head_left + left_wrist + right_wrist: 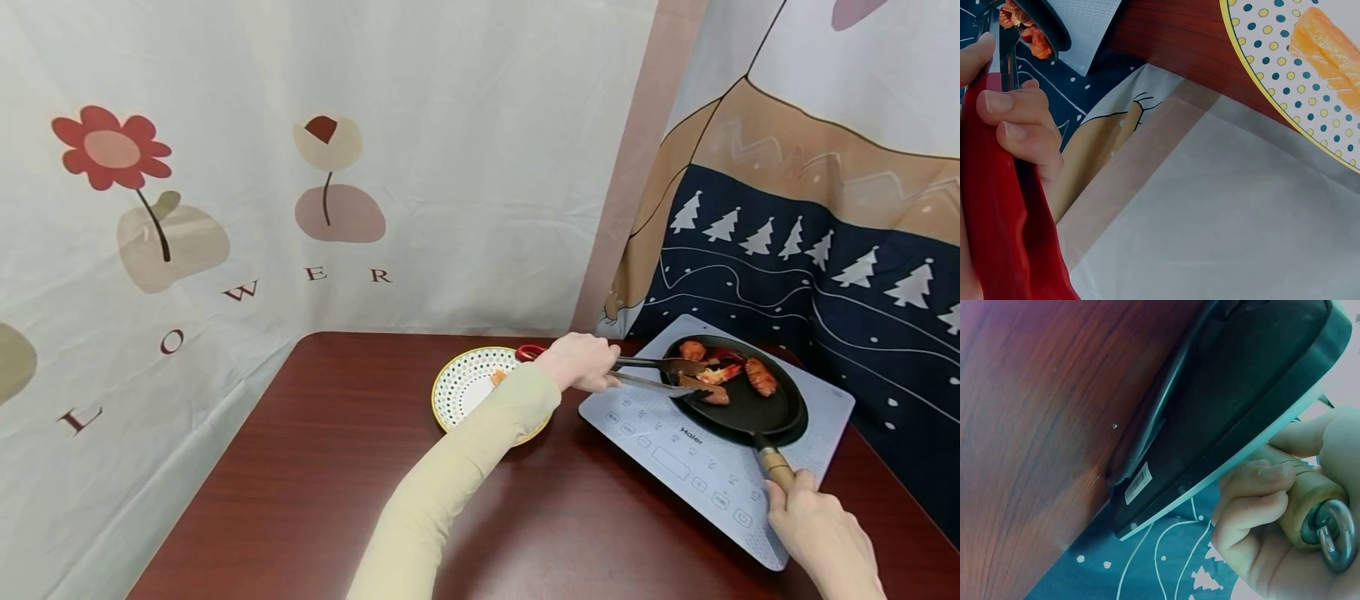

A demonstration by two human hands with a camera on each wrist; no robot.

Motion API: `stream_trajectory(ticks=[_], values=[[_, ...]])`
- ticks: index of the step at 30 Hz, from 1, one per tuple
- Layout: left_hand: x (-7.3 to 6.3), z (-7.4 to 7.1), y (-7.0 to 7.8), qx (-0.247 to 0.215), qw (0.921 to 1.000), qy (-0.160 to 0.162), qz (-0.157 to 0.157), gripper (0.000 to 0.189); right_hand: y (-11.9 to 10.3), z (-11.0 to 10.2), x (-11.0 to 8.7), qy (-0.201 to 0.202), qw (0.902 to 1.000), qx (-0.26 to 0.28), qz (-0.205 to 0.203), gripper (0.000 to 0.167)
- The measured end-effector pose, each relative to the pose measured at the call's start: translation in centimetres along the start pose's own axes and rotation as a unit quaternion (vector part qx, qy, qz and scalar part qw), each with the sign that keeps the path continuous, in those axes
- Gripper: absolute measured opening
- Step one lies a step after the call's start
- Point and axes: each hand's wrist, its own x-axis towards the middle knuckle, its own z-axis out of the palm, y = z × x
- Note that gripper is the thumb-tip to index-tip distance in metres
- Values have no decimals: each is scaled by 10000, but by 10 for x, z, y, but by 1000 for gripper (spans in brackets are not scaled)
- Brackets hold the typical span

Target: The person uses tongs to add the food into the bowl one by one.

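My left hand point(581, 361) grips a pair of red-handled tongs point(997, 187), whose metal arms reach over the black frying pan point(780, 408). Their tips are at a brown piece of food point(703, 385) near the pan's left side. Other reddish cooked pieces lie in the pan, among them a browned one point(761, 377) to the right. Around the pan's wooden handle point(777, 468) my right hand point(823, 529) is curled; in the right wrist view a metal ring point(1337, 534) hangs at the handle's end. The pan sits on a white induction cooktop point(637, 433).
Left of the cooktop, partly behind my left forearm, stands a dotted plate point(452, 396) with a yellow rim. An orange piece of food point(1325, 56) lies on it. The dark red wooden table point(315, 467) meets printed curtains point(480, 167) at the back and right.
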Motion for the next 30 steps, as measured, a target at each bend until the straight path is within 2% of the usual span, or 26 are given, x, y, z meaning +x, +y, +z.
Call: stream_trajectory(ticks=[8,17,25,30], values=[[-4,2,-2,-96,9999,-33,-51,41,0,0,0,0,10000,18,21,44],[-11,8,-5,-422,9986,-42,-301,43,1,0,0,11,10000,10,-6,43],[-23,16,-12,-903,9936,326,-595,47,1,0,0,59,10000,12,-4,43],[-36,22,-17,-1113,9896,531,-737,47,1,0,0,41,10000,19,-28,43]])
